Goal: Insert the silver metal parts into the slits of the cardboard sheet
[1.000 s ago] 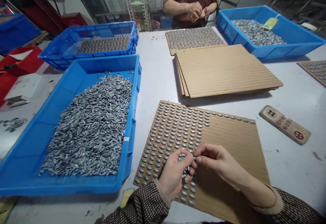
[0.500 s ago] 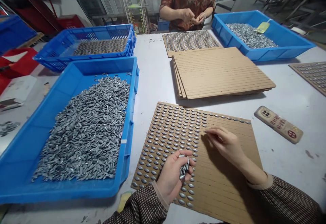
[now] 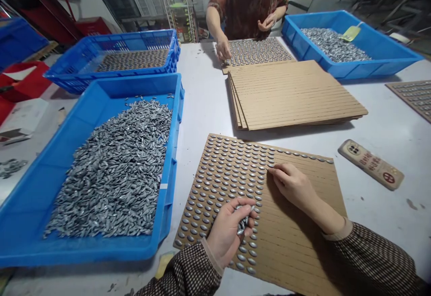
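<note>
Think of the brown board [image 3: 303, 251] as a clock lying on the white tabletop [image 3: 205, 107], with 12 pointing away from the person. The left hand [image 3: 225, 231] is a bit above the board, toward 8 o'clock from its middle. It is curled like a cup around a bunch of shiny gray pieces [image 3: 242, 224]. The right hand [image 3: 296, 188] is toward 1 o'clock. Its fingertips [image 3: 272, 170] point down at the edge of the rows; I cannot tell if they pinch a piece.

Many pieces sit in neat rows on the 9 o'clock side of the board, and one row runs along the far edge to the 1 o'clock corner. The 4 o'clock side is bare brown with thin lines.

At 9 o'clock, beside the board, a big blue tub [image 3: 101, 250] has a heap of gray pieces [image 3: 117, 175]. At 10 o'clock there is a blue basket [image 3: 134, 40] with a filled board [image 3: 134, 58] inside. A stack of brown boards [image 3: 296, 94] lies just past 12. A tan phone [image 3: 370, 163] lies near 2 o'clock.

Far off at 12, another person [image 3: 249, 13] reaches one hand [image 3: 223, 49] down to a filled board too. Another blue tub [image 3: 380, 69] is at 1 o'clock.
</note>
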Tool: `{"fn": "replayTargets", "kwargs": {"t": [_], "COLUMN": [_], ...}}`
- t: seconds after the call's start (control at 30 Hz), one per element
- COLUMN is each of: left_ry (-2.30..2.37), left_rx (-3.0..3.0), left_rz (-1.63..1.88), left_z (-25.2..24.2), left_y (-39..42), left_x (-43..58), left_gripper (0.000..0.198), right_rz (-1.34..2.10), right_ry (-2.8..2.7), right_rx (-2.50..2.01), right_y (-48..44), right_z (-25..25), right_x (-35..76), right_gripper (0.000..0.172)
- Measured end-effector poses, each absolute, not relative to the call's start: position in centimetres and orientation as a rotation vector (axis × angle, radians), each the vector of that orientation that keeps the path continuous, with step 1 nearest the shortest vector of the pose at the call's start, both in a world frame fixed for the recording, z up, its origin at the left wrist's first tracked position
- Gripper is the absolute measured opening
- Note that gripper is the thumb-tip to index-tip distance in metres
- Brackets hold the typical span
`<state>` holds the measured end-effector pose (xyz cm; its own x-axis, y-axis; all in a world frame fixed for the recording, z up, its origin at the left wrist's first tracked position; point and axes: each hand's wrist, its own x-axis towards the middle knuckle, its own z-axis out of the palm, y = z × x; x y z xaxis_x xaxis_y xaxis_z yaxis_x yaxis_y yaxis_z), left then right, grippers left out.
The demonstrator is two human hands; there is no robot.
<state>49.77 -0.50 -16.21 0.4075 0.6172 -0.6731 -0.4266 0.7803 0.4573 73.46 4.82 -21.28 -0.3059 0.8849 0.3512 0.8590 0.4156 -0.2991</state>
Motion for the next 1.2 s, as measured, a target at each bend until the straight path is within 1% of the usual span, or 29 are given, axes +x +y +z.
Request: {"fn": "replayTargets", "kwargs": {"t": [0.1, 0.17, 0.23, 0.33, 0.4, 0.43, 0.5, 0.6, 0.7, 0.8, 1.0, 1.1, 1.2], "left_ry": [0.954, 0.966, 0.971, 0.959, 0.932, 0.922, 0.923, 0.935, 0.936, 0.921, 0.902, 0.892, 0.893], "left_rx": [0.219, 0.223, 0.227, 0.247, 0.266, 0.276, 0.294, 0.295, 0.268, 0.264, 0.265, 0.232, 0.181], "left_rz": [0.671, 0.663, 0.667, 0.695, 0.714, 0.724, 0.743, 0.756, 0.746, 0.722, 0.704, 0.703, 0.684], "left_z": [-16.1, -15.9, -15.8, -15.8, -15.9, -16.0, -16.1, -16.1, -16.2, -16.3, -16.6, -16.5, -16.2], "left_y": [-0.5, -0.6, -0.6, -0.7, -0.7, -0.7, -0.8, -0.8, -0.9, -0.9, -1.0, -1.0, -0.8], "left_x": [49.8, 49.8, 49.8, 49.9, 50.0, 50.0, 50.0, 50.0, 50.0, 50.0, 50.2, 50.3, 50.3], "left_gripper": [0.028, 0.029, 0.028, 0.026, 0.026, 0.025, 0.024, 0.024, 0.025, 0.024, 0.021, 0.017, 0.022], "right_rz": [0.076, 0.192, 0.503, 1.109, 1.357, 1.407, 1.406, 1.28, 1.144, 1.038, 0.857, 0.849, 0.847], "right_ry": [-2.196, -2.116, -2.012, -1.831, -1.675, -1.602, -1.532, -1.64, -1.773, -1.869, -2.038, -2.071, -2.003], "right_rx": [-1.487, -1.486, -1.456, -1.362, -1.328, -1.33, -1.353, -1.324, -1.256, -1.23, -1.213, -1.225, -1.259], "right_y": [4.5, 3.8, 2.7, 0.9, -0.1, -0.5, -0.9, -1.3, -1.6, -1.8, -2.0, -1.9, -1.6], "right_z": [-20.5, -19.5, -18.1, -16.4, -15.8, -15.7, -15.5, -15.4, -15.2, -15.4, -16.0, -15.8, -15.4], "right_x": [73.3, 72.7, 71.7, 69.6, 68.4, 67.9, 67.2, 66.7, 66.6, 66.9, 67.6, 67.7, 68.2], "right_gripper": [0.021, 0.019, 0.018, 0.017, 0.018, 0.019, 0.016, 0.014, 0.02, 0.02, 0.027, 0.024, 0.019]}}
